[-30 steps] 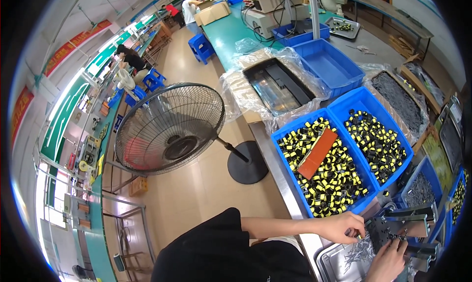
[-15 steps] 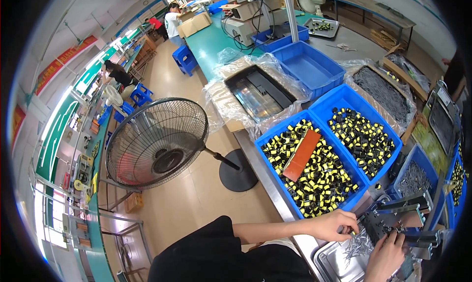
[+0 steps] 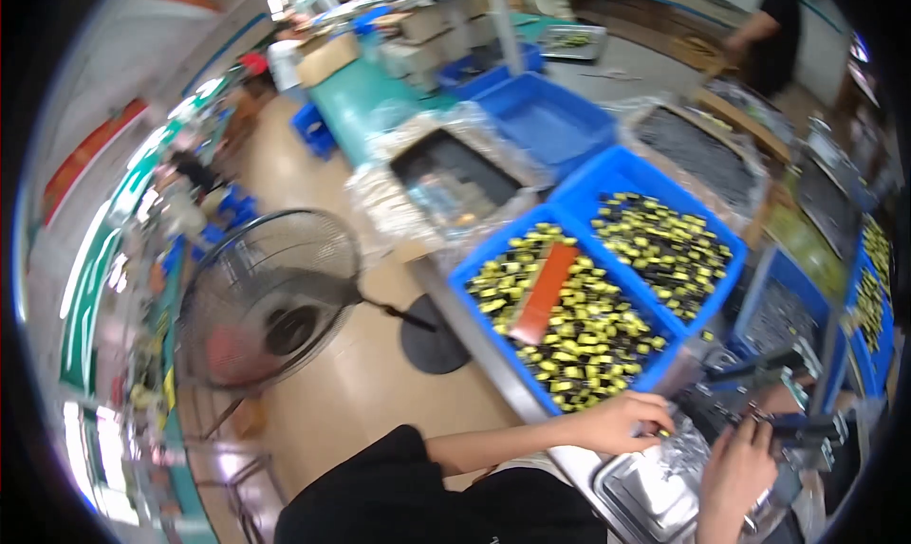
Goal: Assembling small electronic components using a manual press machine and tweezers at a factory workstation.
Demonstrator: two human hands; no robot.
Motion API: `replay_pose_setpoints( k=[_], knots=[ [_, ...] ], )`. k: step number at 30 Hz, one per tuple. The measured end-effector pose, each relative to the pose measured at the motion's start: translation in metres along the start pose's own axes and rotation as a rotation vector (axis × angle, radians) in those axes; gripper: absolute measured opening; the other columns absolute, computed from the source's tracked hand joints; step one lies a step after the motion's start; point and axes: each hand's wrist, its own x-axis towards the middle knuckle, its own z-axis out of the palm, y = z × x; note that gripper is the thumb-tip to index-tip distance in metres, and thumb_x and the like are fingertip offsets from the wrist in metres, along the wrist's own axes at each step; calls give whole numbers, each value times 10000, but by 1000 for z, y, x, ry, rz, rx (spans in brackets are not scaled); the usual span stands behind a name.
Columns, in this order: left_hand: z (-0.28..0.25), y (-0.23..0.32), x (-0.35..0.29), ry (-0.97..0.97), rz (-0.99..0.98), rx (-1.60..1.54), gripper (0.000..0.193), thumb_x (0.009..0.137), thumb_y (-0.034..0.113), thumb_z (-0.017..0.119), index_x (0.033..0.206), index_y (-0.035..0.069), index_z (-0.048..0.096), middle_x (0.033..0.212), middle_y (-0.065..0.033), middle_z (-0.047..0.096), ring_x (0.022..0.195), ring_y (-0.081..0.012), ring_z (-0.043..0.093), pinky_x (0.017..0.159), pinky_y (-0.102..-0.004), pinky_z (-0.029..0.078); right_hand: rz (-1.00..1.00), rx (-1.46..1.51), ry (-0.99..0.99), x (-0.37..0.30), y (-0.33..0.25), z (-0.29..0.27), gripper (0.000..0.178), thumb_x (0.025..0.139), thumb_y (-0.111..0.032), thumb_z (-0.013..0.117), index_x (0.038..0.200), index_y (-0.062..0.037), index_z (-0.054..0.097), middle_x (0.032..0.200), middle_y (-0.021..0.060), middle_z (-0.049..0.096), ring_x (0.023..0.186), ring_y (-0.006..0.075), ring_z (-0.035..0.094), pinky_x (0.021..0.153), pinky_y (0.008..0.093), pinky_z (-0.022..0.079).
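My left hand [image 3: 626, 424] is closed in a pinch around a small black-and-yellow part [image 3: 665, 434], mostly hidden by the fingers. It hovers over the left side of a metal tray [image 3: 631, 501] holding thin silvery metal pieces [image 3: 685, 457]. My right hand [image 3: 738, 473] has its fingers bent against the front of a dark metal fixture [image 3: 707, 413]; whatever the fingertips grip there is hidden. Just beyond my left hand, a blue bin [image 3: 462, 283] is full of similar black-and-yellow parts [image 3: 598, 345], with an orange-red block [image 3: 546, 295] lying on them.
A second blue bin [image 3: 735, 223] of these parts adjoins the first. Further right stands a blue bin [image 3: 750, 307] of grey pieces. Behind are a black tray [image 3: 410, 172] in plastic wrap and another blue bin [image 3: 607, 131]. A floor fan [image 3: 270, 302] stands left; a person [image 3: 773, 36] is at far right.
The whole view has shifted and blurred as my head turned. A person in black has come into sight at the far right. Both hands stay around the fixture and tray.
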Motion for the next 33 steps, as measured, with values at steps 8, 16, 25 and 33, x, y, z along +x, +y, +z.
replay_pose_setpoints(
  k=[8,16,25,33],
  knots=[
    [-10,16,-8,16,-128,80,296,865,47,781,1160,45,753,1118,-79,705,944,-184,687,836,-295,556,-54,43,-11,3,-7,0,310,922,-239,667,1102,14,662,1015,180,677,627,309,710,538,419,566],
    [-9,21,-3,-1,-141,91,279,864,54,781,1143,63,762,1119,-67,709,912,-158,689,824,-294,559,-32,108,-37,2,-6,0,346,935,-225,651,1182,17,653,1066,182,679,600,290,703,512,399,561],
    [-9,22,-2,0,-140,69,270,868,52,776,1138,55,760,1108,-64,704,890,-152,674,818,-286,549,-49,198,-3,2,1,0,288,916,-203,657,1109,10,680,1065,148,682,595,275,696,521,389,547],
    [-9,22,-1,-10,-149,91,272,866,35,768,1138,42,757,1101,-66,709,883,-151,669,812,-285,551,-69,133,15,1,6,-1,314,920,-199,651,1153,5,701,973,119,655,576,261,678,495,387,519]
  ],
)
